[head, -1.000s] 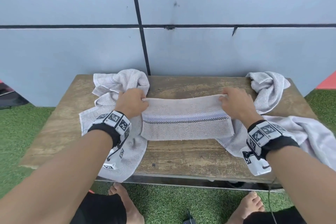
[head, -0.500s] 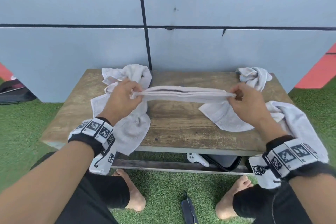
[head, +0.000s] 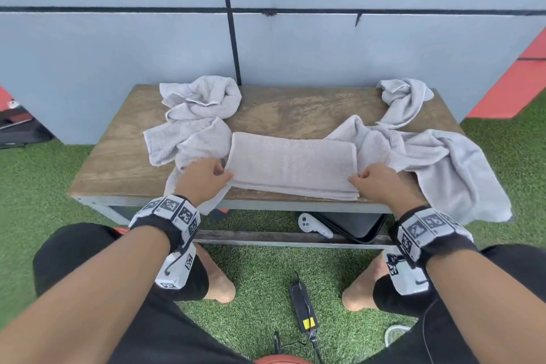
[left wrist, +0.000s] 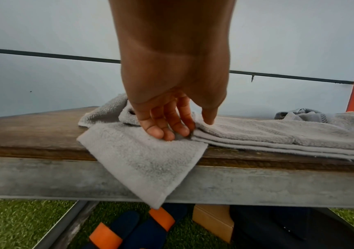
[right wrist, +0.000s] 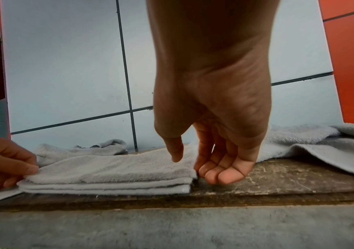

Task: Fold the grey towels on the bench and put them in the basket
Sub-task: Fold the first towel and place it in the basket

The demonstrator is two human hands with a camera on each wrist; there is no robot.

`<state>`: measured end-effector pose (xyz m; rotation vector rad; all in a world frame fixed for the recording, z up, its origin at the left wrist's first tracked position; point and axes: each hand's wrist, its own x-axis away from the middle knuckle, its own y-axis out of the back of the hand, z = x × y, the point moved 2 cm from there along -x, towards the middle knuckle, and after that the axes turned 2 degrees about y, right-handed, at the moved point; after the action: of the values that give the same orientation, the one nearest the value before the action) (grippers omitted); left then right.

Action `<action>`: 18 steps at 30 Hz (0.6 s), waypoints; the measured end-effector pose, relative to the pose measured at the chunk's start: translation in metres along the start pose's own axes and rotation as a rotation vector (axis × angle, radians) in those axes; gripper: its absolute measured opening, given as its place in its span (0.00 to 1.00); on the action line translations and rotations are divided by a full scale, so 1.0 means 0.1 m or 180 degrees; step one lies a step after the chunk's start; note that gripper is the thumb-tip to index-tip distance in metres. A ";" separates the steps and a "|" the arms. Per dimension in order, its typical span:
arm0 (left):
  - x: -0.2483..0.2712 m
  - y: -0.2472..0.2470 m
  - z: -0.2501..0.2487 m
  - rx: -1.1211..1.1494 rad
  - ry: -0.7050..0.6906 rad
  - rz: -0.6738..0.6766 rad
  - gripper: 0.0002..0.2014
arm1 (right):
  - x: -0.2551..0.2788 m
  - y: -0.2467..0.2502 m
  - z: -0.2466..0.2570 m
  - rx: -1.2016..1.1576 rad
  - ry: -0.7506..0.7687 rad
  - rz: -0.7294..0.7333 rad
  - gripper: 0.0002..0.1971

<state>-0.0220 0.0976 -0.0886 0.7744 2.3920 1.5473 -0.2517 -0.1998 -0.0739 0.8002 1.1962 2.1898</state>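
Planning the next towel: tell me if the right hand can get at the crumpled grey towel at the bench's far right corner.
Probably yes. The right hand is at the folded grey towel's end, and only low towel folds lie between it and the crumpled grey towel.

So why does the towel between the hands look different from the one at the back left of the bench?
The middle towel lies flat, folded into a neat stacked rectangle; the back-left towel is a crumpled heap. Both hands touch the middle towel's ends; nothing touches the back-left towel. Both are grey terry cloth and lie on the bench.
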 end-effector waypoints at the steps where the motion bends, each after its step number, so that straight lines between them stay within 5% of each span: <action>1: 0.01 0.00 -0.02 -0.0001 0.0041 -0.0053 0.14 | 0.00 -0.02 0.00 0.0016 -0.0008 -0.0028 0.25; 11: 0.03 0.01 -0.21 0.0183 0.0217 -0.0029 0.23 | 0.02 -0.11 -0.07 -0.0119 -0.0099 -0.0090 0.20; 18: -0.01 0.18 -0.22 0.1005 0.0411 -0.0221 0.11 | 0.07 0.11 0.03 -0.0440 -0.0041 -0.0076 0.19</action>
<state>-0.0248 0.0858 -0.0630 0.6543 2.7684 1.2444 -0.2560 -0.1984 -0.0614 0.7376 1.0300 2.2170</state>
